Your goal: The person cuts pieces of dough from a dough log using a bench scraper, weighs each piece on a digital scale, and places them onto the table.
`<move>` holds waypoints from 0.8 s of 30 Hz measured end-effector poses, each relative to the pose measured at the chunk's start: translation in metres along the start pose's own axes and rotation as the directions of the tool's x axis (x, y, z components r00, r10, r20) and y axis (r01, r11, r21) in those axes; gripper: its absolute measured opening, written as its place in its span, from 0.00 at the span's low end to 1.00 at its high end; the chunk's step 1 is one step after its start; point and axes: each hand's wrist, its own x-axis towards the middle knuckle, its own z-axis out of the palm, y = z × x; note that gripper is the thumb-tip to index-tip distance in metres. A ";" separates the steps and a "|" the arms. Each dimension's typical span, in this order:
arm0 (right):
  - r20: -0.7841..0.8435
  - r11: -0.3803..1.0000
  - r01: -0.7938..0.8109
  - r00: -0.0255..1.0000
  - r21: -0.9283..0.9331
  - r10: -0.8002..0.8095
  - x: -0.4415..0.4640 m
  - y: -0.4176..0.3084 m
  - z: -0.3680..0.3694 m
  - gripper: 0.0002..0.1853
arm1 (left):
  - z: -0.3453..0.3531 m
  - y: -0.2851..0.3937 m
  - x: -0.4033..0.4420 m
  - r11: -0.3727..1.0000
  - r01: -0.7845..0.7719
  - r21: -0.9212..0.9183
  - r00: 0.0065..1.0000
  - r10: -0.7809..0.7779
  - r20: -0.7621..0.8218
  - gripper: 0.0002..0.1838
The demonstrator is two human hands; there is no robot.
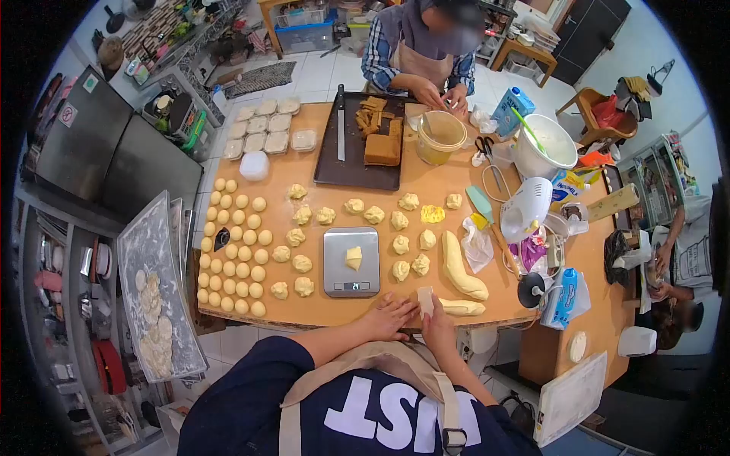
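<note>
My right hand [439, 325] holds a pale flat scraper [425, 302] upright at the table's front edge, beside a short dough roll [462, 307]. My left hand [388, 318] lies next to it, fingers pointing right and close to the scraper; whether it grips anything is hidden. A dough piece [353, 258] rests on the grey scale [351, 286]. Rough dough lumps [302, 264] lie around the scale. Rows of smooth dough balls [242, 253] fill the left side. A long dough roll [456, 262] lies to the right.
Across the table a co-worker [414, 57] stands behind a dark tray [357, 175] with a knife and brown cake. Further right are a tub [439, 138], a white bowl [546, 143], a hand mixer [525, 209] and a spatula [479, 201]. Another person [688, 251] is at far right.
</note>
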 end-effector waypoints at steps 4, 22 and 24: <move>-0.132 0.977 -0.007 0.991 0.212 0.036 0.004 -0.002 0.014 0.34 | 0.002 -0.011 -0.009 0.988 0.056 -0.147 0.989 -0.075 -0.126 0.43; -0.206 0.746 -0.020 0.956 0.665 0.210 0.023 -0.032 -0.004 0.36 | -0.070 -0.116 -0.044 0.821 0.566 -0.077 0.754 -0.553 -0.355 0.18; -0.185 0.720 -0.056 0.950 0.692 0.252 0.018 -0.039 -0.013 0.36 | -0.081 -0.115 -0.036 0.757 0.624 -0.193 0.691 -0.651 -0.314 0.20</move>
